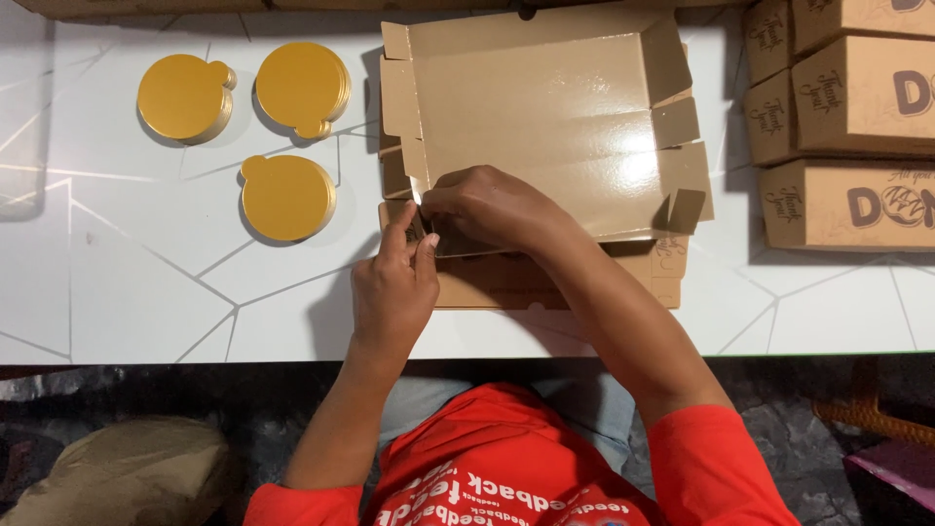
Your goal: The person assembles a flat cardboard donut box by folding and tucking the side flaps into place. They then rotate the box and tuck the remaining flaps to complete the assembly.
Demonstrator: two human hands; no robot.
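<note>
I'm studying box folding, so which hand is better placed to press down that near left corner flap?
Probably the right hand: it already lies on the box corner, while the left hand pinches the flap's edge.

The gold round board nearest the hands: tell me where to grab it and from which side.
Take the gold round board by its small tab at the upper left, pinching from that side. It lies flat on the white table, so the rim offers little purchase, while the tab juts past the circle. The left hand is nearest; both hands are at the cardboard box.
</note>
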